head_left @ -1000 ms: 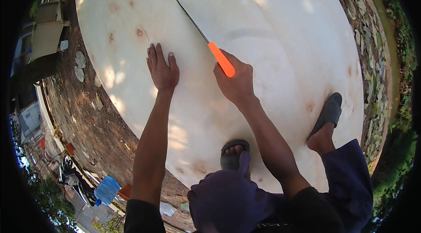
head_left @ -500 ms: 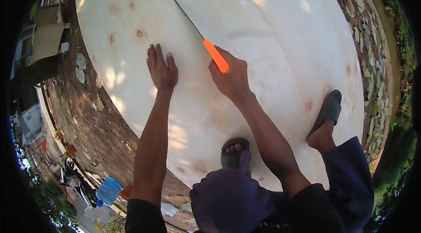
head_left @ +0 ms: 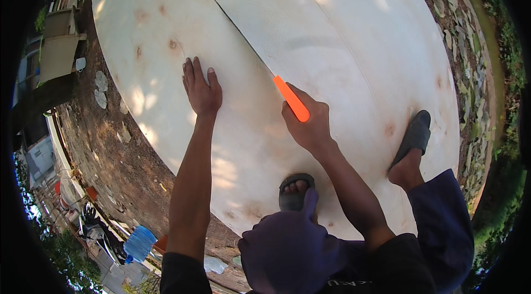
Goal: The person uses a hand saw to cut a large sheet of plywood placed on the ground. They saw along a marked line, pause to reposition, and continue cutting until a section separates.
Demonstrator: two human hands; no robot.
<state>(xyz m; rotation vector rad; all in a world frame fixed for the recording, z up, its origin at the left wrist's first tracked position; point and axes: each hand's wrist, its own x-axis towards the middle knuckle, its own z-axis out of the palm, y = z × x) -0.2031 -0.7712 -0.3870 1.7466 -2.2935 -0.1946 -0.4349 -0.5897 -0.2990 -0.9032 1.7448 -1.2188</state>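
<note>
A hand saw (head_left: 291,99) with an orange handle is gripped in my right hand (head_left: 311,122). Its thin dark blade is seen almost edge-on and runs up and left in line with a dark cut in a large pale plywood sheet (head_left: 343,144). Where the blade ends and the cut begins is hard to make out. My left hand (head_left: 203,89) lies flat on the plywood, left of the cut, fingers stretched forward and holding nothing. My sandaled feet (head_left: 296,191) rest on the same sheet, one below my right hand and one farther right.
Brown soil with dry leaves (head_left: 100,89) borders the sheet on the left. More leaves (head_left: 467,73) and green plants (head_left: 506,194) lie to the right. At lower left stand a blue plastic water container (head_left: 139,243) and an orange-brown block (head_left: 161,243).
My right hand has drawn the saw handle back toward me and slightly right along the line of the cut. My left hand stays flat in nearly the same place.
</note>
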